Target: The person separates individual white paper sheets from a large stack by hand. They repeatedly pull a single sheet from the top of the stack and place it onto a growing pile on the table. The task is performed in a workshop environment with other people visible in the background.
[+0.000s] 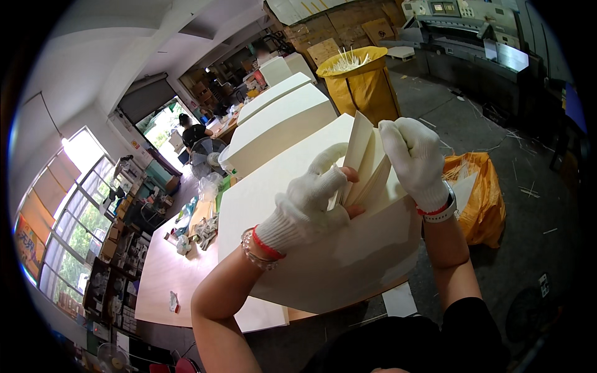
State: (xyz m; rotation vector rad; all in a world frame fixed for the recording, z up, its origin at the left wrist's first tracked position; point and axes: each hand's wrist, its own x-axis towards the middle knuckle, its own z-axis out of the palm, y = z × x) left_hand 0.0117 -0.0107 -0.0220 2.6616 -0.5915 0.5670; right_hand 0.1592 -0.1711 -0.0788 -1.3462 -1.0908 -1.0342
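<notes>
A tall stack of large white card sheets (348, 267) stands in front of me. At its far right part, a bundle of narrower cream-white sheets (367, 168) stands tilted up, slightly fanned. My left hand (311, 202), in a white knit glove with bare fingertips, grips this bundle from the left. On the right side of the bundle my right hand (413, 155), gloved in the same white knit, is closed in a fist against the sheets' edges. What lies inside that fist is hidden.
More stacks of white sheets (283, 127) stand beyond. A yellow bag (360, 87) of paper strips and an orange bag (485, 202) are at the right. Gloves (206, 231) lie on the wooden table (165, 280). A large machine (466, 50) is far right; a person (194, 132) works far left.
</notes>
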